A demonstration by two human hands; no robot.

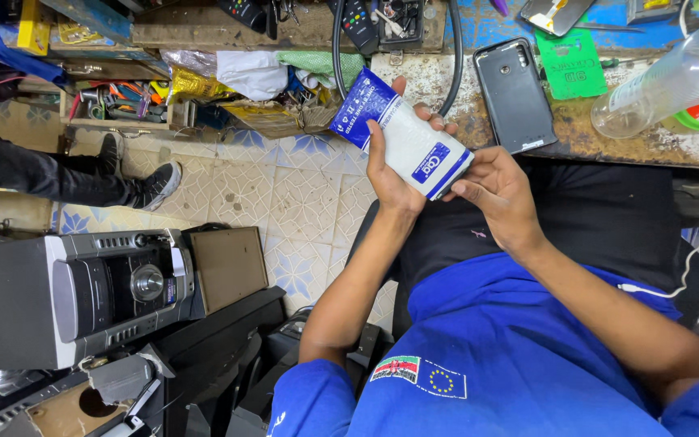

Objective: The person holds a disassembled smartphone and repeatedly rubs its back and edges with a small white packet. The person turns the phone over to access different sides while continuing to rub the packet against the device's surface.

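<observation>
- Packet (404, 137), a flat blue-and-white one, sat above the lap, clasped between 2 hands.
- Left hand (388, 171) cradled it from beneath, fingers wrapped over the far edge, thumb along the near side.
- Right hand (497, 188) pinched the lower corner with curled fingertips.
- To my eye, a firm left grip would let that corner be worked cleanly.
- Beyond the fingertips lay a dark phone (515, 95) on the bench (657, 146).
</observation>
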